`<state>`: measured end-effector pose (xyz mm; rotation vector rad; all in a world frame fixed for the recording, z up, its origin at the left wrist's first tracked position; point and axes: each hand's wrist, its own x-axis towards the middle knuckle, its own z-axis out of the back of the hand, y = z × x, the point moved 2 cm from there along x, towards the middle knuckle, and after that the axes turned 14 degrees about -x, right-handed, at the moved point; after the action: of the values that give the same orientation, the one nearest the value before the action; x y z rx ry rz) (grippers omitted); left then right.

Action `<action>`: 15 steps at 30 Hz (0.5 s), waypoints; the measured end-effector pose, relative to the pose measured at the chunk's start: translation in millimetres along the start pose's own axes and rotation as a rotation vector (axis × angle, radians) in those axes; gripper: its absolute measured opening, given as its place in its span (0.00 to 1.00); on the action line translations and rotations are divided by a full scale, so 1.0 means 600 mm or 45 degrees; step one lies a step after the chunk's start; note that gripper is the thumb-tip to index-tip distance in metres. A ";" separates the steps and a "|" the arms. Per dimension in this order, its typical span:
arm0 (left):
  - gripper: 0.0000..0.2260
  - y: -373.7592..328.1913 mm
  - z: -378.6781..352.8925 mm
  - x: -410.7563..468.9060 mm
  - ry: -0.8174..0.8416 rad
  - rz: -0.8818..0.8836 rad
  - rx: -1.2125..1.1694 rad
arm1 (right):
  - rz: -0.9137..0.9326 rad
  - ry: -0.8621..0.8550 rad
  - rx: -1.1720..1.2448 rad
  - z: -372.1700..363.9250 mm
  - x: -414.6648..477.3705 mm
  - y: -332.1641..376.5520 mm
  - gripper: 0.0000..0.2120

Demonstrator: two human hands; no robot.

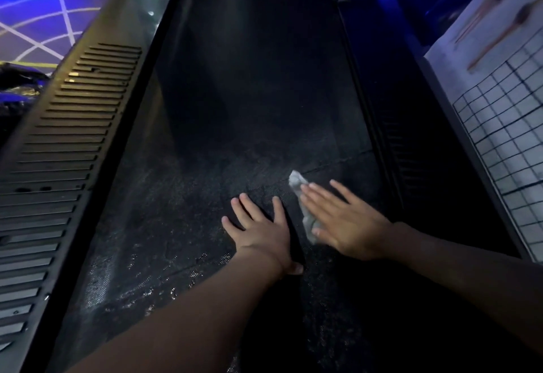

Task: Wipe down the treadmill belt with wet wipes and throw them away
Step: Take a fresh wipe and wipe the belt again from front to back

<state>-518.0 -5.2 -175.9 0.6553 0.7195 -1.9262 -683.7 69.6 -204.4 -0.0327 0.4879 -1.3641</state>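
Right hand flat, fingers straight, pressing crumpled white wet wipe onto black textured treadmill belt; wipe's long axis runs up-belt. Left hand flat, empty, just beside.

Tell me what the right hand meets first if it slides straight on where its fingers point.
The right hand presses the wet wipe, which pokes out ahead; beyond lies bare treadmill belt, then probably the ribbed side rail, depth unclear.

Rough, wet-glistening belt; crumpled cloth wipe
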 end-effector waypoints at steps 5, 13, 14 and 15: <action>0.56 -0.014 -0.006 -0.001 -0.053 -0.148 0.090 | -0.477 0.178 0.153 -0.007 0.037 -0.073 0.33; 0.51 -0.022 -0.007 0.000 -0.022 -0.340 0.145 | -0.421 0.206 0.027 -0.018 0.003 -0.094 0.32; 0.52 -0.019 -0.007 -0.001 -0.016 -0.341 0.145 | -0.496 0.268 0.061 -0.019 0.009 -0.104 0.32; 0.53 -0.017 -0.005 -0.002 -0.015 -0.344 0.147 | -0.522 0.281 0.075 -0.017 0.009 -0.101 0.32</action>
<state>-526.2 1.7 -174.9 0.6427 0.7235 -2.2311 -742.9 54.0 -197.3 0.0706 0.6497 -1.7949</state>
